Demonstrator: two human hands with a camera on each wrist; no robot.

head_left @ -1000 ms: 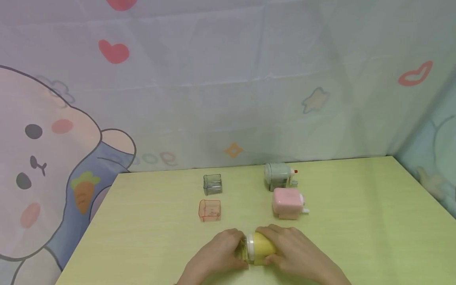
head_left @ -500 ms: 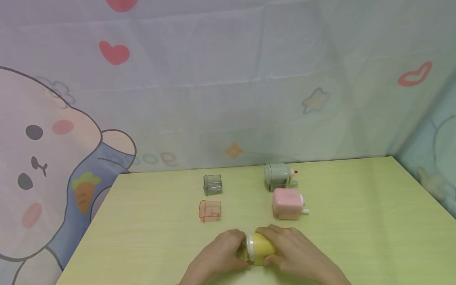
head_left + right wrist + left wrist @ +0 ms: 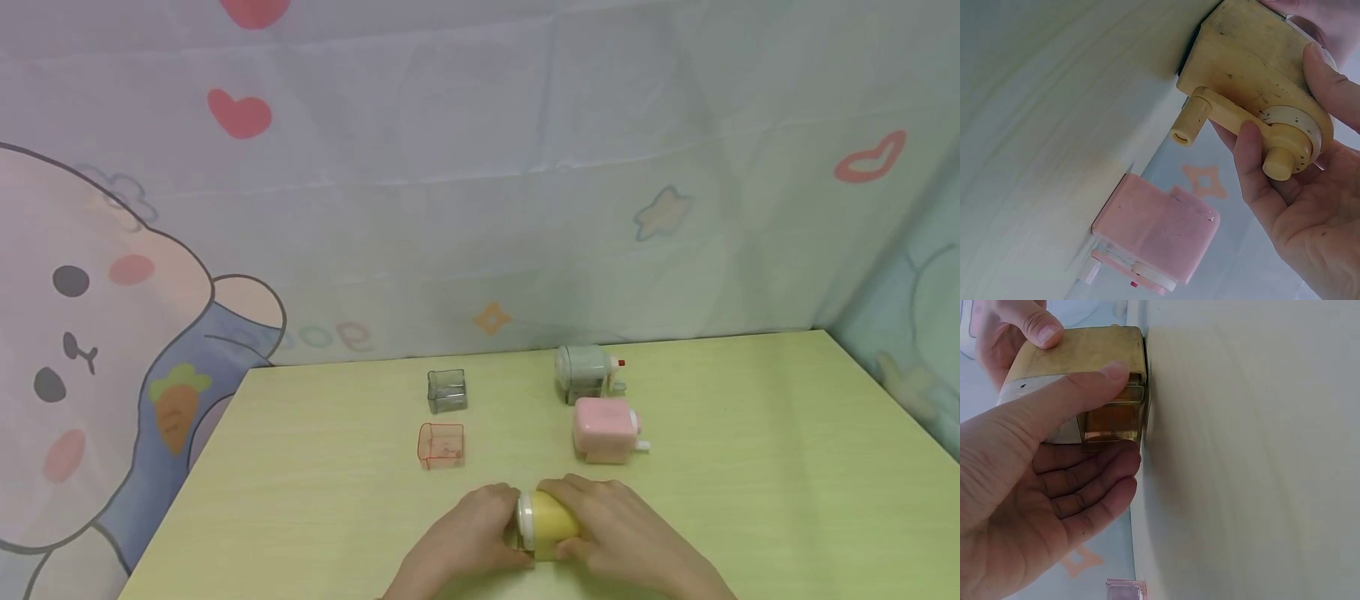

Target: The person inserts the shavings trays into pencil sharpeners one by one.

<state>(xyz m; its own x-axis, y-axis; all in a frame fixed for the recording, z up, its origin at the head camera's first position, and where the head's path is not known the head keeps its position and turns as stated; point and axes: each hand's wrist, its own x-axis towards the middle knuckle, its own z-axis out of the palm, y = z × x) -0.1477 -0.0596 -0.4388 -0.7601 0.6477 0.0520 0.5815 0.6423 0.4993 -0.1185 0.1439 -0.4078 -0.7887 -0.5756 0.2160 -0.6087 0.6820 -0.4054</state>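
A yellow hand-crank pencil sharpener with a white band lies low in front of the person, between both hands. My right hand grips its body from the crank side, where the right wrist view shows the yellow crank. My left hand pinches a clear shavings drawer at the other end, thumb on one side and fingers on the other. In the left wrist view most of this drawer sits inside the sharpener's opening, its front edge just standing out.
A pink sharpener and a grey-green one stand behind, to the right. To the left lie a clear red drawer and a smoky grey one on the pale table. A printed cloth hangs behind.
The left hand has shifted slightly right, toward the right hand, and the clear drawer has slid further into the yellow sharpener. The right hand stays nearly still.
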